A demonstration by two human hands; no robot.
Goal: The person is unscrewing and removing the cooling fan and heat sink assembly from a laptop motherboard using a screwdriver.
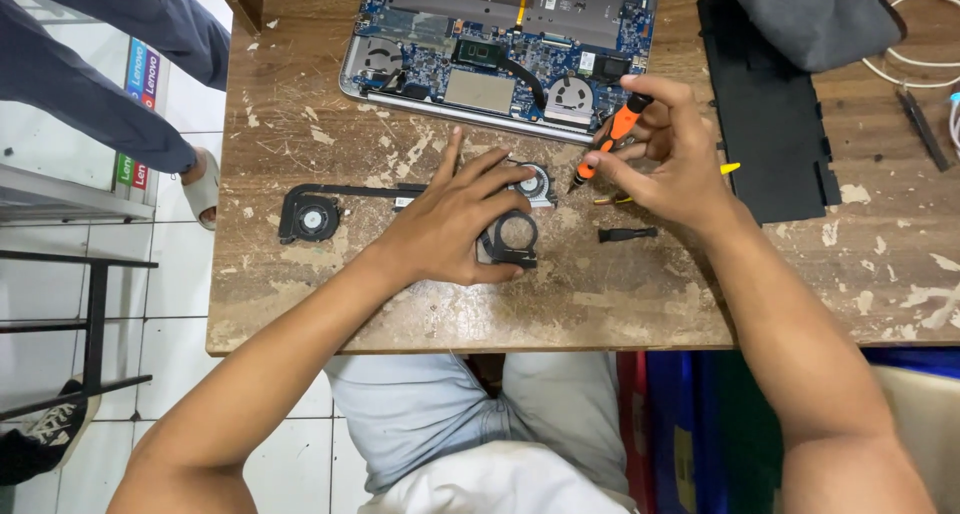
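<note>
My left hand (455,219) rests flat on the worn wooden table (300,294), its fingers pressing on a small cooling fan (533,182) and touching a black round fan cover (512,239). My right hand (672,149) holds an orange and black screwdriver (610,139), its tip pointing down toward the fan. A yellow-tipped tool (728,169) pokes out behind that hand. A heat pipe (350,189) runs left from under my left hand to a second black fan (308,217). An opened laptop (500,49) with its blue circuit board exposed lies at the table's far edge.
A flat black battery panel (775,124) lies at the right, partly under grey cloth (815,14). A small black bit (628,235) lies near my right wrist. White cable (905,69) and a black tool (922,129) sit far right. Another person's legs (90,84) stand at the left.
</note>
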